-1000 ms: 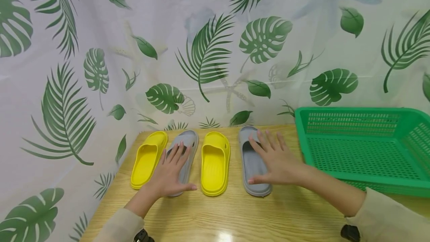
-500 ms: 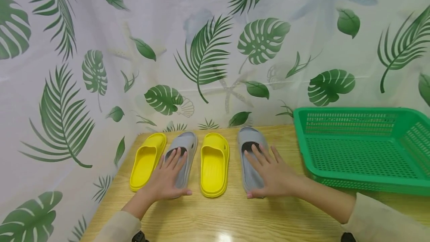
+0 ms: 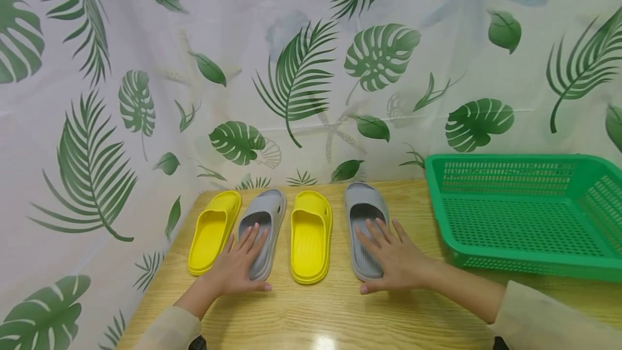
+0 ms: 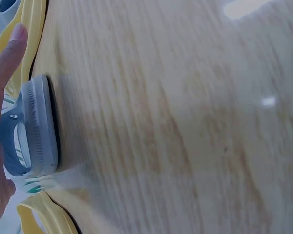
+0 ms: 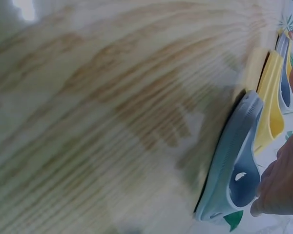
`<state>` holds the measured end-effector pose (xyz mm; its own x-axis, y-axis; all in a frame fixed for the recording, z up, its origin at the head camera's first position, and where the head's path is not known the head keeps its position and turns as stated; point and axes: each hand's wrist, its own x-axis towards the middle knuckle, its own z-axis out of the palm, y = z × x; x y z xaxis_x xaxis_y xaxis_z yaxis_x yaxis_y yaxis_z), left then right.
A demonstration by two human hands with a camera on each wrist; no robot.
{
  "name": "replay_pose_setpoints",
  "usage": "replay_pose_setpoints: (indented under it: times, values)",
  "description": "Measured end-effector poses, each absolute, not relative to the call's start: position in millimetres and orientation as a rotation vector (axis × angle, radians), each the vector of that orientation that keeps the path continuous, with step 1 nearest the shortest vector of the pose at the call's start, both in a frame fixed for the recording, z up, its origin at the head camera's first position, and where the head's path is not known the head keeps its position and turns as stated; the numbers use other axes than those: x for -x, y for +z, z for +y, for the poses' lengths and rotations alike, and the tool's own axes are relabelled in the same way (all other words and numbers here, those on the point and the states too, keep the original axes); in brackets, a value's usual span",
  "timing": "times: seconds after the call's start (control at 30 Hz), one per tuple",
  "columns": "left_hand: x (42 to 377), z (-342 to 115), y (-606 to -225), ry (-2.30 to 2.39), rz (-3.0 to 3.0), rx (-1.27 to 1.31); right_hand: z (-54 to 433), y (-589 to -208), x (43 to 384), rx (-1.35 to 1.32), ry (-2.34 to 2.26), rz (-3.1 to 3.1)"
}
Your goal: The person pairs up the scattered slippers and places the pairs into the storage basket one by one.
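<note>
In the head view, yellow and grey slippers stand side by side along the back of the wooden table, toes toward the wall. My left hand point(image 3: 235, 269), fingers spread, is over the heel half of the left grey slipper point(image 3: 273, 207) and holds nothing. To its left lies one yellow slipper point(image 3: 208, 239); the other yellow slipper point(image 3: 311, 242) sits between the grey ones. My right hand point(image 3: 400, 261), also spread and holding nothing, overlaps the right grey slipper point(image 3: 364, 199). Both wrist views show a gap between palm and slipper: left hand point(image 4: 0, 117), right hand point(image 5: 283, 180).
A green plastic basket point(image 3: 442, 231) with mesh walls stands on the table at the right. Behind the wooden table point(image 3: 301, 317) hangs a white cloth point(image 3: 214, 101) printed with green leaves, which also covers the left side.
Both hands have drawn back a little toward the person, uncovering more of the grey slippers. The slippers and the basket have not moved.
</note>
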<state>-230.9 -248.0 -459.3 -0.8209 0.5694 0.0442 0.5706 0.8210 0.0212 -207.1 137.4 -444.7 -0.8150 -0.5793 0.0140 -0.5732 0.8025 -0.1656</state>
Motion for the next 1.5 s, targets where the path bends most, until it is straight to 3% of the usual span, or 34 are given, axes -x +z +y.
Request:
replay_pose_setpoints:
  times: [0.63,1.5]
  values:
    - [234,-251,-478,-0.034,-3.059,0.986,152,-471,222,0.954,-0.261,2.822]
    - [231,-253,-486,-0.136,-3.106,0.976,146,-475,212,1.087,-0.134,2.809]
